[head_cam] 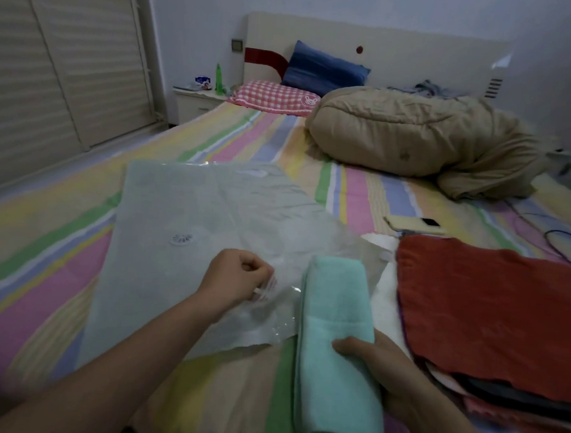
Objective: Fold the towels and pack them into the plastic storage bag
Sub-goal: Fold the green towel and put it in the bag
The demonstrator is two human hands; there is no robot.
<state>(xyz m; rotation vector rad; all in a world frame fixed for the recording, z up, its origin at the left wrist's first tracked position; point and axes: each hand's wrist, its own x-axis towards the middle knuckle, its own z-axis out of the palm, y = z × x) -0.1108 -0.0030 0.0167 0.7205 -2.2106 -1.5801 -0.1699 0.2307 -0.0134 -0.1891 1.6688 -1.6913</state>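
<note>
A clear plastic storage bag [191,218] lies flat on the striped bed, its round valve facing up. My left hand [238,276] pinches the bag's near open edge and lifts it. A folded mint-green towel [334,334] is gripped at its middle by my right hand [379,363], with its far end lying at the bag's opening. To the right lies a spread red towel [490,313] on top of a stack of other towels.
A phone [416,225] and a dark cable lie on the bed behind the red towel. A bundled tan duvet [414,137], a checked pillow [274,96] and a blue pillow sit near the headboard. A nightstand stands at the back left.
</note>
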